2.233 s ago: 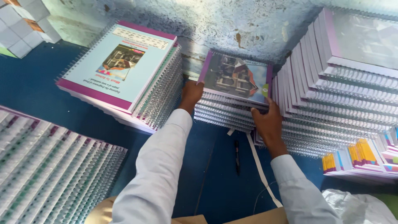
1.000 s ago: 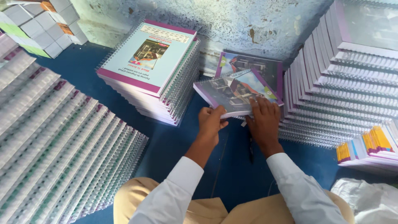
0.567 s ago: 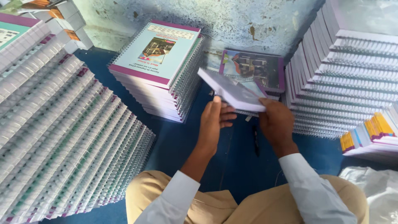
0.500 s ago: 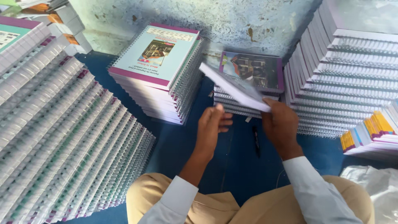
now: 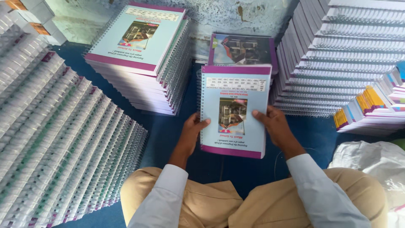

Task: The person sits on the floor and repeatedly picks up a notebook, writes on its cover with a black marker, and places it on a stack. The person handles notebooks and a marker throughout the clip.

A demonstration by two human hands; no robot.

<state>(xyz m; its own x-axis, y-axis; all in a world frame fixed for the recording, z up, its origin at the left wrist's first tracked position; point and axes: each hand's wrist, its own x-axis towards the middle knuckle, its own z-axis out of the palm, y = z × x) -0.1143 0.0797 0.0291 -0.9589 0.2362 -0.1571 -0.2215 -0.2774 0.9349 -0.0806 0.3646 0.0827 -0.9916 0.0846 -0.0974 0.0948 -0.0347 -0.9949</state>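
I hold a spiral-bound notebook (image 5: 234,110) with a light blue cover, purple bands and a small building picture, face up above my lap. My left hand (image 5: 192,131) grips its left spiral edge, thumb on the cover. At the right edge my right hand (image 5: 274,124) grips it, thumb on top. Just behind it lies a short stack of notebooks (image 5: 242,48) whose top cover is a dark photo of a building.
A tall pile of the same blue notebooks (image 5: 141,55) stands at the back left. Fanned rows of spiral notebooks (image 5: 55,139) fill the left side, and a high stack (image 5: 350,55) rises on the right. White plastic bag (image 5: 375,162) lies at right. Blue floor cloth (image 5: 168,126) underneath.
The notebook came off the short middle stack, was tilted up and turned over, and now lies flat in both hands with its blue cover up, closer to my lap.
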